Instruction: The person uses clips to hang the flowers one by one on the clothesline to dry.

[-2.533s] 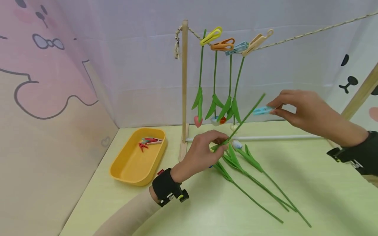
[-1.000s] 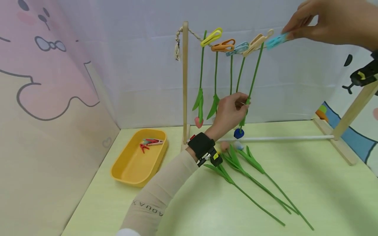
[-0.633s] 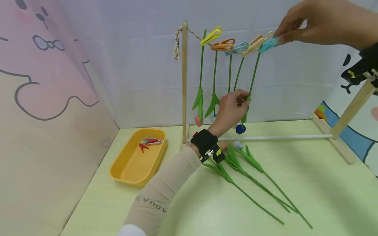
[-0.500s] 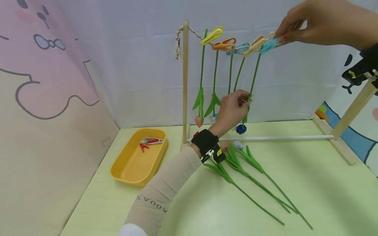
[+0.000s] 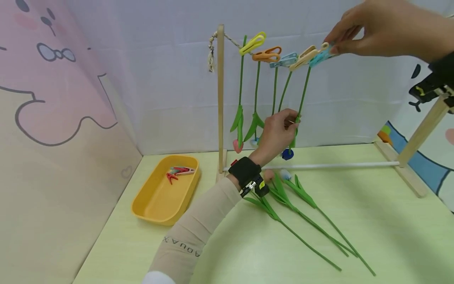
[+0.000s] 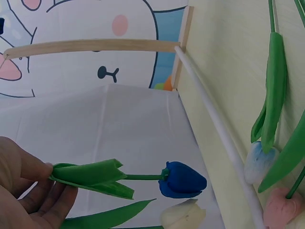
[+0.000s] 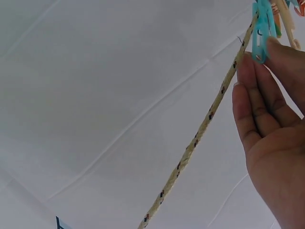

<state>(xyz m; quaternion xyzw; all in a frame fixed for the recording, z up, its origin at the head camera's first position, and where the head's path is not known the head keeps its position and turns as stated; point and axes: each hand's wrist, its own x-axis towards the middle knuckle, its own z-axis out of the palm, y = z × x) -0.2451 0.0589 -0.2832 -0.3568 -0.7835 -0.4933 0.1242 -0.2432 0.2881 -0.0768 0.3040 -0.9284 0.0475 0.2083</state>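
My left hand pinches a blue tulip by its leaves, its bloom hanging downward; the left wrist view shows the blue bloom beyond the fingertips. Up at the rope, my right hand pinches a light blue clothespin between thumb and fingers. That clothespin sits at the top of the tulip's stem, right beside a beige clothespin. Yellow, orange and pale blue clothespins stand further left, with tulips hanging below them.
A yellow tray with several clothespins stands on the left. Several tulips lie on the table at centre right. Wooden posts stand at both sides, and a white rod runs low between them.
Since the oldest frame, my left hand has raised the blue tulip upright to the rope, and my right hand has brought the light blue clothespin up, then slightly left onto the stem's top.
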